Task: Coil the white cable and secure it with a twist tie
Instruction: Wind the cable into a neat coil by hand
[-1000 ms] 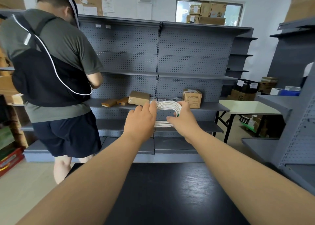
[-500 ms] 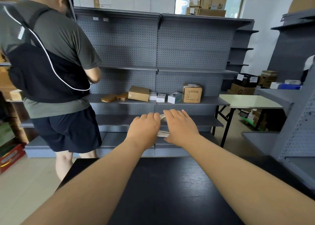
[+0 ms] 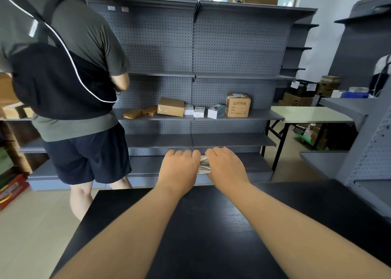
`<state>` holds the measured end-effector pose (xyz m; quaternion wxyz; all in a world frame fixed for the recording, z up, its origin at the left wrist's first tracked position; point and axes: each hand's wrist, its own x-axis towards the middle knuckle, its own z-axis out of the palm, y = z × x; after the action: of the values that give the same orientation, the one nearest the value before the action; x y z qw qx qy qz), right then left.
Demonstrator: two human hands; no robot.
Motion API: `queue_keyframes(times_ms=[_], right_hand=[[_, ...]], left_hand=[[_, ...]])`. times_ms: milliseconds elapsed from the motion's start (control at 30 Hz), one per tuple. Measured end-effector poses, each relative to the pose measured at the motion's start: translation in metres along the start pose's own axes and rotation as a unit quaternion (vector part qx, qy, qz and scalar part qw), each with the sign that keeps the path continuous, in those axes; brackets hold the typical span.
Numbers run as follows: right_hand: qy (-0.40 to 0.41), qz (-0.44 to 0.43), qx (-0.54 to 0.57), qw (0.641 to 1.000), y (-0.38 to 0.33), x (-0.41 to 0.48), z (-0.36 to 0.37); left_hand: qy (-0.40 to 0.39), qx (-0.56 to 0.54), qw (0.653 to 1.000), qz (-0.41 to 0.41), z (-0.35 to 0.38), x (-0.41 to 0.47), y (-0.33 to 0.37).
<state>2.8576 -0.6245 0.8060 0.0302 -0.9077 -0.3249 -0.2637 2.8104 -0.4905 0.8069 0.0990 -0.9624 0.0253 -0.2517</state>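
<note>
Storeroom, grey shelving behind, black table in front. Left hand and right hand both clasp the coiled white cable between them, above table's far edge. Squeeze loops flat and even before tying; twist tie not visible.

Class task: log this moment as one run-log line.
left hand: grips white cable | right hand: grips same cable | cable: bunched between hands, mostly hidden | twist tie: not visible
</note>
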Motion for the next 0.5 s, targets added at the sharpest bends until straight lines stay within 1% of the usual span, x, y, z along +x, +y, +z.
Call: queue_keyframes(times_ms=[167, 233, 400, 500], right_hand=[[-0.039, 0.027, -0.014, 0.999, -0.013, -0.019, 0.021], [-0.057, 0.041, -0.002, 0.998, -0.017, -0.028, 0.028], [-0.053, 0.088, 0.005, 0.995, -0.025, -0.057, 0.035], [-0.059, 0.079, -0.001, 0.995, -0.022, -0.079, 0.047]], left_hand=[[-0.038, -0.016, 0.999, -0.02, 0.021, -0.015, 0.006], [-0.049, -0.032, 0.998, -0.02, 0.03, -0.021, 0.009], [-0.091, -0.062, 0.994, 0.028, 0.058, -0.038, 0.017], [-0.109, -0.073, 0.989, 0.072, 0.073, -0.049, 0.028]])
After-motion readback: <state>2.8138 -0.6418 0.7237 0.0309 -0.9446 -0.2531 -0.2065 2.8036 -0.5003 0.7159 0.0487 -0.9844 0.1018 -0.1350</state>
